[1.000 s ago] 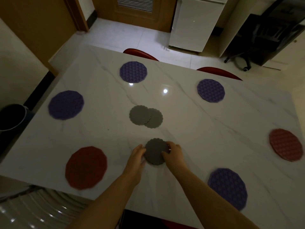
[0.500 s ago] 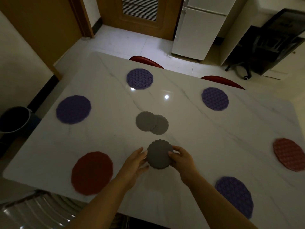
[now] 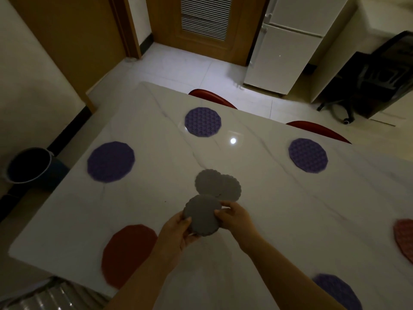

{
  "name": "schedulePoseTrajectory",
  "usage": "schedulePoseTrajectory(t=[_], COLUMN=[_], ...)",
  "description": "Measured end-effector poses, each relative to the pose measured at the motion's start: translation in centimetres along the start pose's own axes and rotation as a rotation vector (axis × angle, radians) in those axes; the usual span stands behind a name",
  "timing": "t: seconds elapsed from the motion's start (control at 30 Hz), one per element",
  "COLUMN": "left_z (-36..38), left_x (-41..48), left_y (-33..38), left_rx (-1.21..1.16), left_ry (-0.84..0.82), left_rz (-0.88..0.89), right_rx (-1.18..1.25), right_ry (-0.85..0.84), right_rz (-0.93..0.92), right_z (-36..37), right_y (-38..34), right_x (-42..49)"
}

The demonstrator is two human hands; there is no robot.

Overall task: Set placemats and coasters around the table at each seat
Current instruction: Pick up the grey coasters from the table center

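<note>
With left hand (image 3: 178, 229) and right hand (image 3: 234, 217) pinching opposite edges of a grey coaster (image 3: 202, 217) — held up off the counter (image 3: 279, 209), just in front of two more grey coasters (image 3: 218, 185) lying overlapped mid-counter. Might be a small stack in the grip, can't tell. Mats look done: a purple placemat (image 3: 111, 161), a red placemat (image 3: 128, 253) and others spaced round the edges. So probably onto the coaster step. Next up, presumably — carry it to a seat and set it flat just beside a mat, not overlapping.
</note>
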State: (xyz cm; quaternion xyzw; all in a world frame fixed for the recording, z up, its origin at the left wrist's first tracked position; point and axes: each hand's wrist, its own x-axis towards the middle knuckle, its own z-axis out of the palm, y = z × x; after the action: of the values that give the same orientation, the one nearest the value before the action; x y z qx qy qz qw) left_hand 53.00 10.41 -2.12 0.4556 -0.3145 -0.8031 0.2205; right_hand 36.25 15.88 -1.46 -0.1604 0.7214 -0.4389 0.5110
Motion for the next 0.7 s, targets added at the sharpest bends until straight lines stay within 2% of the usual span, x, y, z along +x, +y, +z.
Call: schedulePoseTrajectory(t=[0.07,0.2,0.3,0.47,0.7], left_z=[-0.8,-2.2,-2.9,-3.6,-3.7], left_x=[0.5,1.1,1.3,1.6,1.5], left_y=[0.3,0.7,1.0,1.4,1.5], left_rx=[-0.019,-0.068,-0.081,-0.124,-0.111], left_ry=[0.019,0.074,0.123,0.140,0.124], left_rz=[0.033,0.067,0.069,0.076,0.084], right_rx=[-0.193,-0.729,-1.045,-1.162,-1.084], right_ry=[-0.014,0.201,0.192,0.197,0.244], right_rz=[-0.071,-0.243,-0.195,-0.192,-0.173], right_z=[0.1,0.0,0.3,1.3,1.5], right_y=[-0.8,-3.0,-3.4,-2.0,-1.8], right_x=[1.8,6.8,9.3,9.9,9.7])
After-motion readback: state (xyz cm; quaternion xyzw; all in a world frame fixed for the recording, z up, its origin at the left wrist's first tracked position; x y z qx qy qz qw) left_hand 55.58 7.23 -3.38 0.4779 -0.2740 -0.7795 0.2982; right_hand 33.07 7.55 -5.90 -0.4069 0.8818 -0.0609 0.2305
